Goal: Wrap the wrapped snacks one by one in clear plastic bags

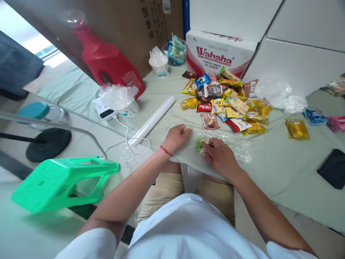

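Observation:
My right hand [221,154] is closed on a small snack packet [199,144] with a green end, at the near edge of the cloth-covered table. Its fingers cover most of the packet. Clear plastic film [239,145] lies crinkled under and beside that hand. To the left, my left hand [176,138], with a red cord at the wrist, is curled closed over the cloth; whatever its fingers may hold is hidden. Beyond both hands is a pile of wrapped snacks [215,106] in yellow, red, brown and blue, with a brown packet [210,121] nearest.
A roll of clear film [153,120] lies left of my hands. Behind stand a Wahaha carton [215,54], paper cups [159,66] and a red jug [107,57]. Rightward are yellow packets [297,129] and a black pouch [332,169]. A green stool [64,180] is at left.

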{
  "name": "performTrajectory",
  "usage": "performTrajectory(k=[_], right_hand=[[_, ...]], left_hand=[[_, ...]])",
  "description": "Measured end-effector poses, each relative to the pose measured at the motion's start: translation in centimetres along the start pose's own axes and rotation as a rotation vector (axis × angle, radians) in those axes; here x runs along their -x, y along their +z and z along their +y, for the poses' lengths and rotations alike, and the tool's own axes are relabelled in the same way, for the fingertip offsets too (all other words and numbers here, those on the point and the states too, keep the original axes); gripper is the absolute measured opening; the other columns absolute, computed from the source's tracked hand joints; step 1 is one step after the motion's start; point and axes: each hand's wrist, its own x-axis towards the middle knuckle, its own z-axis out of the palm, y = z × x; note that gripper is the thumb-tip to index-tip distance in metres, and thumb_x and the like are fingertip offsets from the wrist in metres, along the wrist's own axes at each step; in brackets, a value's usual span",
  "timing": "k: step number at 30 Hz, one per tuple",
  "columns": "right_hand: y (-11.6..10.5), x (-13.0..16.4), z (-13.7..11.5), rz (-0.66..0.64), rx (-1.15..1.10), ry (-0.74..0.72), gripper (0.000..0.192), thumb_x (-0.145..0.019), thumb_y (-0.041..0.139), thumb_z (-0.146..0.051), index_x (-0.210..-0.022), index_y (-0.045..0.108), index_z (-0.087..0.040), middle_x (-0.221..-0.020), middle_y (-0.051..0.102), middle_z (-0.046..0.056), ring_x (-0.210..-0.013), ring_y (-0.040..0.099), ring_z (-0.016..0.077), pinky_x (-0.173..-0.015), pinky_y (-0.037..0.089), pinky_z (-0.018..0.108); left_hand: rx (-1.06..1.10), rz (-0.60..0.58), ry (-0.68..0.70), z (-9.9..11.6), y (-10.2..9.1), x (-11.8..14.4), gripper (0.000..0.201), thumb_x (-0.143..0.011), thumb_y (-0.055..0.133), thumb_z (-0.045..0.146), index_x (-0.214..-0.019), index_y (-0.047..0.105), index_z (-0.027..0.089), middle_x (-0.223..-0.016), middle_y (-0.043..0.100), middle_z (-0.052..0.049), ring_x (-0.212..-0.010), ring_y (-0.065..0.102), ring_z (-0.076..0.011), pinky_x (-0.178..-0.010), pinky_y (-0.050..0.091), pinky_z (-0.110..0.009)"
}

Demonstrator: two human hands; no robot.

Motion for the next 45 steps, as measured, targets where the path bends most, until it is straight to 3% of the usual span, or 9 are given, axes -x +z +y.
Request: performTrajectory(k=[7,16,18,21,25,28,34,38,45], right_hand=[[-0.2,0.3,-0.4,-0.033,0.056,0.021,0.041,-0.102,0.054,-0.037,-0.141,0.061,-0.027,-0.126,0.056,0.013,-0.11,0.05,0.0292,-0.09,0.042,0.038],[0.1,0.4,-0.4,0.014,0.028,0.026,0.046,-0.104,0.049,-0.04,-0.146,0.057,-0.025,-0.126,0.057,0.015,-0.106,0.051,0.0304,-0.086,0.044,0.041],[0.1,0.0,-0.5,0.02,0.04,0.045,0.045,-0.104,0.048,-0.04,-0.145,0.057,-0.025,-0.123,0.057,0.016,-0.104,0.052,0.0309,-0.084,0.045,0.041],[-0.1,-0.5,-0.7,0.013,0.039,0.073,0.043,-0.104,0.048,-0.039,-0.143,0.059,-0.026,-0.121,0.057,0.016,-0.102,0.052,0.0301,-0.081,0.045,0.04],[-0.4,-0.8,-1.1,0.005,0.026,0.102,0.041,-0.104,0.049,-0.037,-0.142,0.059,-0.026,-0.119,0.057,0.015,-0.101,0.054,0.0289,-0.079,0.045,0.037],[-0.2,-0.6,-1.2,0.011,-0.009,0.119,0.038,-0.102,0.05,-0.031,-0.137,0.063,-0.023,-0.117,0.058,0.014,-0.099,0.055,0.0275,-0.081,0.045,0.036],[-0.9,-0.6,3.2,0.06,-0.372,0.007,0.035,-0.102,0.042,-0.023,-0.125,0.068,-0.016,-0.112,0.067,0.012,-0.102,0.062,0.0233,-0.091,0.049,0.034],[-2.0,-2.7,7.3,0.2,-0.234,0.204,0.039,-0.1,0.044,-0.025,-0.129,0.068,-0.015,-0.116,0.072,0.014,-0.106,0.062,0.0276,-0.092,0.048,0.038],[-2.1,-6.8,8.4,-0.165,-0.059,0.316,0.03,-0.088,0.068,-0.031,-0.115,0.075,-0.02,-0.1,0.076,0.009,-0.09,0.064,0.0234,-0.074,0.041,0.029]], left_hand=[[-0.343,-0.263,0.158,6.0,2.5,-2.8,0.036,-0.089,0.057,0.047,-0.09,0.075,0.016,-0.095,0.075,-0.015,-0.093,0.068,-0.0286,-0.076,0.045,-0.033],[0.118,-0.368,-0.002,-3.6,-3.0,-4.8,0.03,-0.079,0.063,0.034,-0.057,0.048,0.021,-0.052,0.043,0.005,-0.054,0.038,-0.0124,-0.056,0.03,-0.027],[0.063,-0.271,-0.075,-4.5,-3.7,-4.4,0.031,-0.079,0.063,0.031,-0.055,0.046,0.022,-0.052,0.043,0.004,-0.055,0.039,-0.0132,-0.057,0.031,-0.028],[-0.013,0.166,-0.081,-3.7,-3.9,-1.7,0.029,-0.087,0.057,0.032,-0.061,0.049,0.022,-0.062,0.053,0.0,-0.063,0.048,-0.017,-0.064,0.038,-0.031],[0.017,0.593,0.332,0.0,-2.2,5.0,0.024,-0.097,0.049,0.031,-0.078,0.06,0.021,-0.082,0.067,-0.007,-0.083,0.061,-0.0211,-0.081,0.048,-0.035],[0.076,0.287,0.774,2.3,0.9,7.7,0.019,-0.098,0.05,0.027,-0.097,0.068,0.022,-0.102,0.074,-0.009,-0.099,0.067,-0.0205,-0.092,0.052,-0.034],[-0.015,-0.022,0.462,2.4,6.6,4.0,0.038,-0.1,0.042,0.016,-0.129,0.065,0.018,-0.133,0.07,-0.011,-0.125,0.063,-0.0243,-0.104,0.05,-0.042],[-0.131,-0.056,0.464,1.9,7.0,3.1,0.038,-0.1,0.046,0.016,-0.132,0.065,0.022,-0.142,0.065,-0.009,-0.131,0.057,-0.026,-0.103,0.047,-0.045],[-0.317,0.016,0.451,3.1,6.1,3.9,0.03,-0.101,0.049,0.027,-0.119,0.073,0.027,-0.122,0.065,-0.013,-0.115,0.051,-0.0309,-0.09,0.042,-0.046]])
